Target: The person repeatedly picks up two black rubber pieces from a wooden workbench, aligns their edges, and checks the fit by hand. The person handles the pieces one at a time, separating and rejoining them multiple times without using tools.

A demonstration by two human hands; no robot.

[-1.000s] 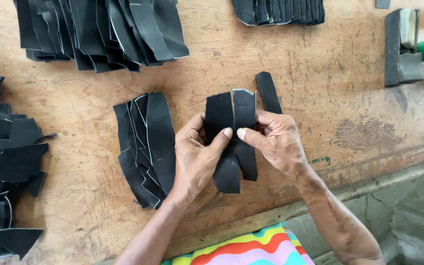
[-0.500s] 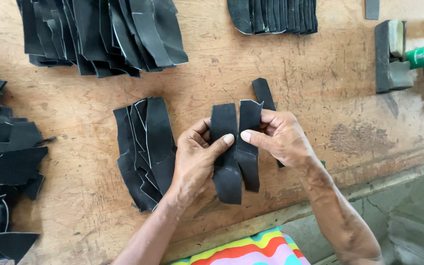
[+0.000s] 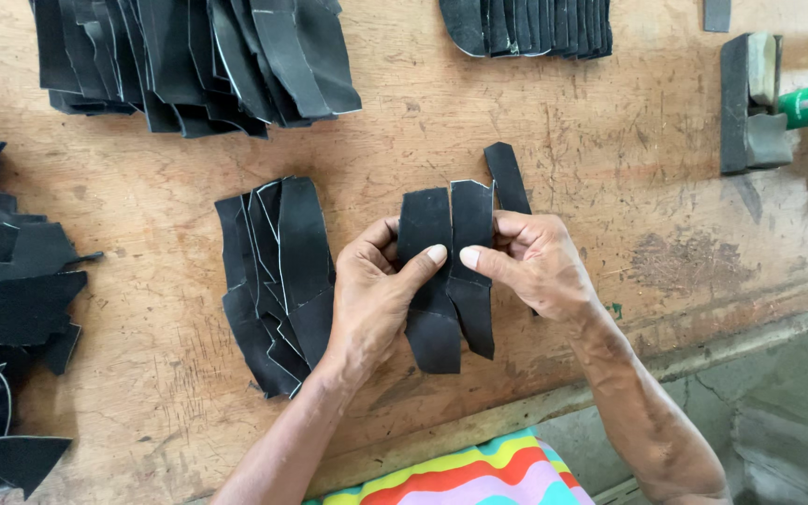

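- The left hand [image 3: 376, 295] pinches one black leather strip [image 3: 425, 281] with its thumb on top and its fingers curled behind; the strip is held just right of the small fanned pile of cut pieces [image 3: 278, 281].
- The right hand [image 3: 540, 262] grips a second black strip [image 3: 472, 266] the same way, edge to edge with the first, both lifted over the wooden workbench [image 3: 610, 187].
- The strips look light, thin and floppy: their lower ends hang loose, so they would likely sag if held by one tip.
- A mid-length pinch, as here, seems the steadiest hold.
- A third, narrower strip [image 3: 507, 178] pokes out behind the right hand.
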